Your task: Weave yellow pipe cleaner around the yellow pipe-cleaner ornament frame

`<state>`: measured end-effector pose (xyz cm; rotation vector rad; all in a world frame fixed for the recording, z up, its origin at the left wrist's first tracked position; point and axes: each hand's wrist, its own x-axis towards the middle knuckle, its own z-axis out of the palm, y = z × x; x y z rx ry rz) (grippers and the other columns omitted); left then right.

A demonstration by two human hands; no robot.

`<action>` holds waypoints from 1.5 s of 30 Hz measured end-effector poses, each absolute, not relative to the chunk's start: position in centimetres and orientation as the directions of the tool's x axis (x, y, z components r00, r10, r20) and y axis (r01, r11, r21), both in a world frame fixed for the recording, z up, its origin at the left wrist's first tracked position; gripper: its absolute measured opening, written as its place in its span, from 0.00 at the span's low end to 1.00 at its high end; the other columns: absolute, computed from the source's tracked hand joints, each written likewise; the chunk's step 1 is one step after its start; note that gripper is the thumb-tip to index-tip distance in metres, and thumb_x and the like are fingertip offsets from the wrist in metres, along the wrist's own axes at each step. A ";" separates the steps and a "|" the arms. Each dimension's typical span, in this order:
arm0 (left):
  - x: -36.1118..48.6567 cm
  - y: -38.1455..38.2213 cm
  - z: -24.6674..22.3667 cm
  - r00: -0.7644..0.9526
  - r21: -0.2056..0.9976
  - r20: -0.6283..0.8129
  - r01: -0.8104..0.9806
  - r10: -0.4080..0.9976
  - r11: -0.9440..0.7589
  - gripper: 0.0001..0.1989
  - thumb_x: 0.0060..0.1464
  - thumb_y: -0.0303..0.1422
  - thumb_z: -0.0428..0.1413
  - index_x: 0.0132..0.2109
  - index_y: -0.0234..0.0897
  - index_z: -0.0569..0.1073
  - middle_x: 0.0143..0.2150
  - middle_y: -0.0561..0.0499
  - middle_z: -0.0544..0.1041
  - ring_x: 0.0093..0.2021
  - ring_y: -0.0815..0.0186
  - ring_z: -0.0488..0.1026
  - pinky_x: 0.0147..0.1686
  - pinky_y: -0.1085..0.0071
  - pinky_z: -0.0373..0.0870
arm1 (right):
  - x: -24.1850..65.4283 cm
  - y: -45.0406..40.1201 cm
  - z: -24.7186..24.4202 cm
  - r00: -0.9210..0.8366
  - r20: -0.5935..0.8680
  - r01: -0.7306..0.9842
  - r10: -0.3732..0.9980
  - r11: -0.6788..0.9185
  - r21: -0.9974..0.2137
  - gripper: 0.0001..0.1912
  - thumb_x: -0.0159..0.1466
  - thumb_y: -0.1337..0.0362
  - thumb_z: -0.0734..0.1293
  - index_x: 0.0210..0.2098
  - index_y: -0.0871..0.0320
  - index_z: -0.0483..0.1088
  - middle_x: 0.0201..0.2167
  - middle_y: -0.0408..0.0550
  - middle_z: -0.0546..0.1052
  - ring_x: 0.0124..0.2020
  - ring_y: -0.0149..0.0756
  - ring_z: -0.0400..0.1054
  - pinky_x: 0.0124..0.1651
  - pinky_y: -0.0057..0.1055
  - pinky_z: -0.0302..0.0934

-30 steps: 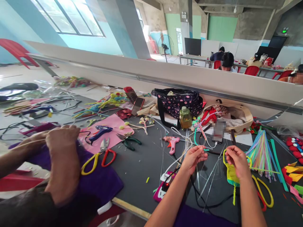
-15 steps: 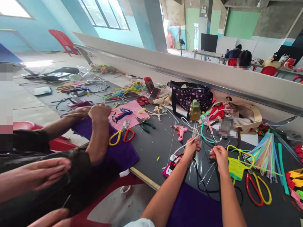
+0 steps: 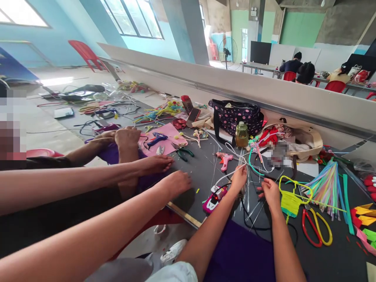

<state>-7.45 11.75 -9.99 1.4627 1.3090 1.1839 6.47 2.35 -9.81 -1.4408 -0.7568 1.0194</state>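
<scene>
In the head view my left hand (image 3: pixel 239 178) has its fingers closed over a bundle of thin metal wires (image 3: pixel 246 199) on the dark table. A white cable (image 3: pixel 230 172) runs beside that hand. Just to the right, my right hand (image 3: pixel 270 192) hovers over loose wires, its bent fingers apart and nothing visible in them. Below my left hand lies a pink and white power strip (image 3: pixel 215 199) with a red light. A pink glue gun (image 3: pixel 225 160) is behind it. Yellow-green yarn work (image 3: pixel 290 201) and red-and-yellow-handled scissors (image 3: pixel 311 231) lie right of my right hand.
At left, a co-worker's two hands (image 3: pixel 179 184) reach over the table; another person's hands (image 3: pixel 127 137) work behind them. Pliers (image 3: pixel 183 152), a bottle (image 3: pixel 241 135), a dotted bag (image 3: pixel 237 117) and pastel strips (image 3: pixel 327 188) lie around. A low partition (image 3: pixel 188 74) runs behind.
The co-worker's two hands have reached rightward from the left edge over the table, covering the scissors handles there. My right hand's fingers have loosened from a pinch. My left hand stays by the wires.
</scene>
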 end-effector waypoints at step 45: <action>5.3 4.6 -5.6 0.573 0.745 -0.334 -0.325 0.748 0.582 0.19 0.38 0.41 0.67 0.33 0.30 0.75 0.28 0.46 0.78 0.28 0.64 0.74 0.33 0.69 0.69 | 15.7 -4.6 -4.8 0.770 -0.110 -0.140 0.629 -0.002 -0.990 0.18 0.53 0.50 0.71 0.31 0.56 0.64 0.16 0.36 0.66 0.14 0.25 0.56 0.15 0.21 0.47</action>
